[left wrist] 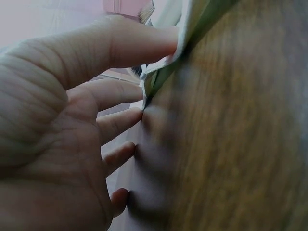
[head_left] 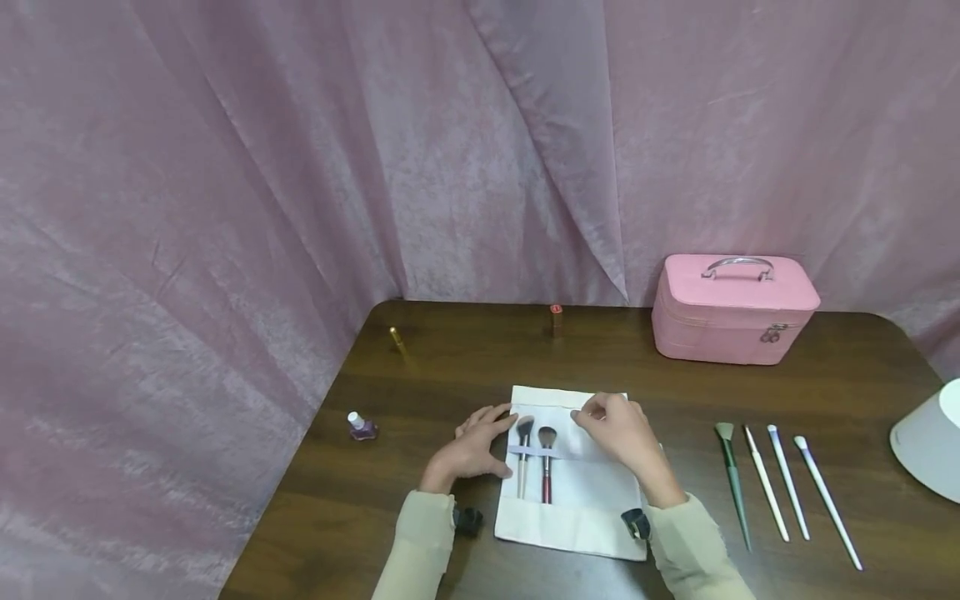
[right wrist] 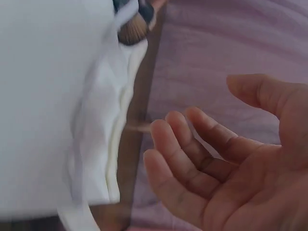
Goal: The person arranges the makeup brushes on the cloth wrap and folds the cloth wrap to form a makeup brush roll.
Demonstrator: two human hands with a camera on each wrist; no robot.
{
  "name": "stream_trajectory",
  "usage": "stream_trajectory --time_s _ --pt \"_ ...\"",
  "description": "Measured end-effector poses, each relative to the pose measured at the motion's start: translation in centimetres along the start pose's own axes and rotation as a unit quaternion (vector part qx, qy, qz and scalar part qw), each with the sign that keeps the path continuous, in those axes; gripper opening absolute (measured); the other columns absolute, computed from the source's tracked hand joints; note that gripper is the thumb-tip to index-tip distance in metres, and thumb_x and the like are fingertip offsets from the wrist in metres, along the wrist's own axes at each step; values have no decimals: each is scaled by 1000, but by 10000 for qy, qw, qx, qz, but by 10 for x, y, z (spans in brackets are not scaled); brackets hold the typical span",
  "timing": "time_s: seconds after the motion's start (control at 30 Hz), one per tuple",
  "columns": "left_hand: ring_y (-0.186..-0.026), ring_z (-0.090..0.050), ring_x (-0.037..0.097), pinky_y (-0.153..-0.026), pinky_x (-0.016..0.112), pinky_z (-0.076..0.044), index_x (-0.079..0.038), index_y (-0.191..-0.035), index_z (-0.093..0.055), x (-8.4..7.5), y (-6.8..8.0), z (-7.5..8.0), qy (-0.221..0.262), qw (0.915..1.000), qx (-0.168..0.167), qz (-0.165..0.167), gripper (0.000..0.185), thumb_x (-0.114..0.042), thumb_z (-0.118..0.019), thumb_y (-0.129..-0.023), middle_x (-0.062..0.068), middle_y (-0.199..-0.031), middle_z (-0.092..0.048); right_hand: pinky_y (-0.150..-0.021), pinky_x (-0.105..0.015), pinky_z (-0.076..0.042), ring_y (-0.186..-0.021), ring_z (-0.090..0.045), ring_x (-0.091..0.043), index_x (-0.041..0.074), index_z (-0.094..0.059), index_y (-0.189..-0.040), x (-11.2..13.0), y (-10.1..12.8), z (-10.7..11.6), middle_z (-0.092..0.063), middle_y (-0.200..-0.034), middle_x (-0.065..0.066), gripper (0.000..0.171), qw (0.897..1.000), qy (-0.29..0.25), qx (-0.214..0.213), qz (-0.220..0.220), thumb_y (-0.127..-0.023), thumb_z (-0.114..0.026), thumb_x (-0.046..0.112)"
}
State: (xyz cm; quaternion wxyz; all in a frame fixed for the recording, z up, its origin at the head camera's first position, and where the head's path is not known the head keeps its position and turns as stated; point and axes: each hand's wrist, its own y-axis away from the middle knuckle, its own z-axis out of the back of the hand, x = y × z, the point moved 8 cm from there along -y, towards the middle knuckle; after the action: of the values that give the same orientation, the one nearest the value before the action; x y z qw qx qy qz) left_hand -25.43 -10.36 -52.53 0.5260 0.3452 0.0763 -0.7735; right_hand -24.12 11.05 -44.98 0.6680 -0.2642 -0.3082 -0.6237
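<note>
A white cloth brush roll (head_left: 592, 492) lies unrolled on the table. Two makeup brushes sit under its elastic strap: an angled brush (head_left: 522, 467) with a pale handle, and a fuller brush (head_left: 547, 477) with a red handle. My left hand (head_left: 474, 446) rests at the roll's left edge, its fingers spread; in the left wrist view the thumb and fingertips touch the cloth edge (left wrist: 183, 33). Over the upper right part of the roll is my right hand (head_left: 618, 429). The right wrist view shows its fingers loosely bent, thumb apart, holding nothing.
Right of the roll lie a green brush (head_left: 735, 483), a white brush (head_left: 767, 485) and two more pale brushes (head_left: 789, 483). A pink case (head_left: 735, 317) stands behind; a white object (head_left: 926, 442) at far right. Nail polish (head_left: 362, 427), a gold tube (head_left: 397, 337) and a lipstick (head_left: 556, 321) stand apart.
</note>
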Motion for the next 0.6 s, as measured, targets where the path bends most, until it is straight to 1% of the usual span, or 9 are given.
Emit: stream_trajectory --time_s 0.13,0.23,0.4,0.43,0.6 --pt "-151 -15 34 -114 65 -14 -11 -154 -45 0 -1 0 -22 10000 -22 -34 87 -12 -87 -78 5 -165 -26 -75 -46 -53 -91 -67 -30 -5 -71 -108 -10 5 21 -72 -95 -14 30 9996 -22 -286 -47 -92 -70 20" --pt "-151 -15 34 -114 65 -14 -11 -154 -44 0 -1 1 -10 10000 -57 -75 87 -12 -87 -79 5 -165 -26 -74 -46 -54 -92 -67 -32 -8 -68 -114 -20 7 36 -71 -98 -17 34 9988 -60 -459 -174 -93 -70 19" --pt "-151 -15 35 -113 66 -14 -11 -154 -45 1 -1 1 -2 9999 -85 -116 87 -12 -87 -78 5 -164 -27 -73 -47 -55 -92 -69 -35 -10 -66 -116 -39 14 55 -71 -101 -21 34 9964 -104 -781 -309 -93 -68 16" --pt "-151 -15 35 -113 67 -14 -11 -154 -45 2 0 1 6 9999 -87 -129 87 -12 -87 -78 6 -164 -27 -75 -48 -54 -93 -69 -36 -10 -66 -116 -44 16 59 -71 -102 -22 34 9960 -78 -827 -344 -92 -68 15" --pt "-150 -16 37 -112 68 -14 -10 -154 -45 2 1 -2 66 9998 -93 -188 87 -11 -87 -78 7 -164 -27 -76 -51 -52 -94 -67 -39 -11 -64 -117 -67 27 70 -69 -105 -25 34 9928 85 -1045 -586 -90 -67 10"
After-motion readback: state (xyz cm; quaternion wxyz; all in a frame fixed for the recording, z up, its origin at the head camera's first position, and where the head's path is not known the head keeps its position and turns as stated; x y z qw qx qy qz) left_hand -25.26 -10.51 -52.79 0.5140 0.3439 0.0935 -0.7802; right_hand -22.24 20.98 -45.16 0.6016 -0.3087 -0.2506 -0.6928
